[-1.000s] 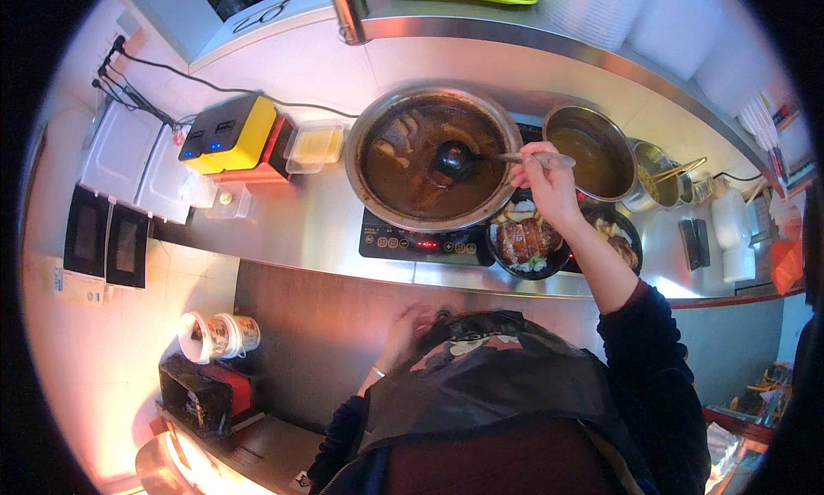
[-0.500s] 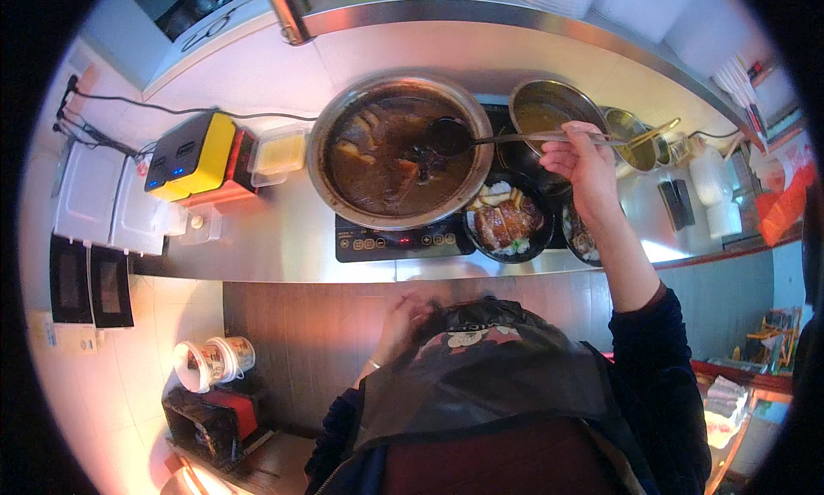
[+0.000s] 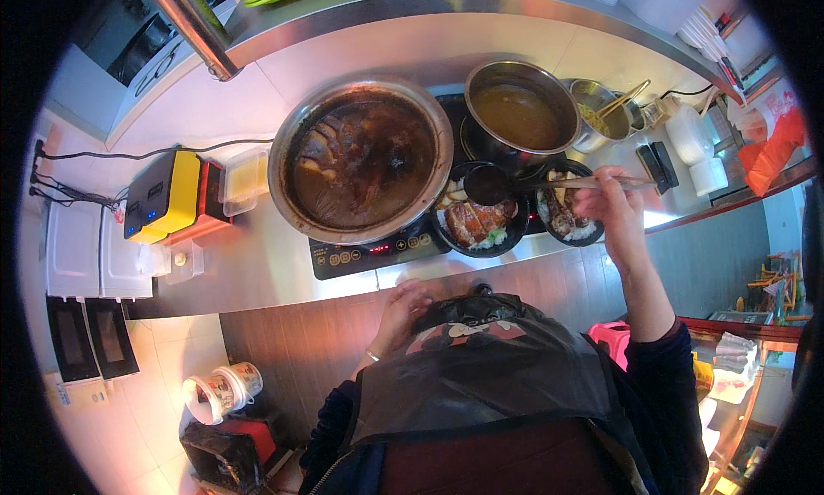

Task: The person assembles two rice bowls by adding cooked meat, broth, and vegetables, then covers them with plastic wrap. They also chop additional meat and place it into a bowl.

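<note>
My right hand [image 3: 614, 201] grips the long handle of a ladle [image 3: 487, 184]. Its dark bowl hangs over the upper edge of a black bowl [image 3: 520, 230] with sliced browned meat [image 3: 470, 224], rice and a bit of green. To the right, under the handle and my fingers, sits a second black bowl [image 3: 573, 242] with meat and white rice. Left of both is a wide metal pot [image 3: 277, 164] of dark brown stew [image 3: 369, 201] with pale slices along one side. My left hand [image 3: 405, 313], fingers loosely apart and somewhat blurred, stays by my apron near the counter's front edge, holding nothing visible.
The big pot rests on a black induction cooker [image 3: 378, 253]. Behind the bowls stands a deep pot [image 3: 496, 150] of brown liquid, beside a smaller pan [image 3: 573, 90] with a utensil in it. A yellow-and-black device [image 3: 163, 196] and plastic tubs [image 3: 244, 179] are left; a metal shelf [image 3: 378, 16] overhangs.
The ladle has left the stew pot and moved right, over the nearer black bowl, with my right hand. The view has shifted, so the pots appear farther left. My left hand stays by the apron.
</note>
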The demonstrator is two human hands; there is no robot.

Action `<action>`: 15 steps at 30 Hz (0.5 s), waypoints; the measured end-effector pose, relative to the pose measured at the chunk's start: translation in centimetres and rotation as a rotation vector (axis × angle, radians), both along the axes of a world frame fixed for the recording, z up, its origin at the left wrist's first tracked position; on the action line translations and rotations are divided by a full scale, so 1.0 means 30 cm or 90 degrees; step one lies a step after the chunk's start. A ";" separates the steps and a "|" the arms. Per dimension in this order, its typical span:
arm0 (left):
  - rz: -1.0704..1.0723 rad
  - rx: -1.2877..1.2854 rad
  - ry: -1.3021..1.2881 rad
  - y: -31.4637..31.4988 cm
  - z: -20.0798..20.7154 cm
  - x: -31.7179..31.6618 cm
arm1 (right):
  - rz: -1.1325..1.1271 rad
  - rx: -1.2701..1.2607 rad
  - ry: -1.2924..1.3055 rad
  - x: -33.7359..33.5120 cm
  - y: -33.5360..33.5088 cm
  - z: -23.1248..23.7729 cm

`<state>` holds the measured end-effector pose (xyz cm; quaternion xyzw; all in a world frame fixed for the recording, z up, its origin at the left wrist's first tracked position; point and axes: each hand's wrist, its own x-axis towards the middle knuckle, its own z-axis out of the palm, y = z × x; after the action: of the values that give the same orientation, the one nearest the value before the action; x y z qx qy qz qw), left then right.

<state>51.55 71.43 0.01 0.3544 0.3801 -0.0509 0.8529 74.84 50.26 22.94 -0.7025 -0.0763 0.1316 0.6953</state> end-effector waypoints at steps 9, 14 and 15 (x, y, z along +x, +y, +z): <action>0.020 0.005 -0.004 -0.002 -0.019 -0.007 | -0.001 0.043 0.076 0.060 0.011 -0.128; 0.044 0.012 0.005 0.000 -0.006 -0.025 | 0.042 0.066 0.101 0.067 -0.017 -0.178; 0.048 0.015 0.006 0.000 0.000 -0.027 | 0.073 0.066 0.092 0.068 -0.029 -0.182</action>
<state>50.75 71.43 0.00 0.3496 0.3979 -0.0162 0.8481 76.87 49.41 17.47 -0.6485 -0.0728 0.2173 0.7259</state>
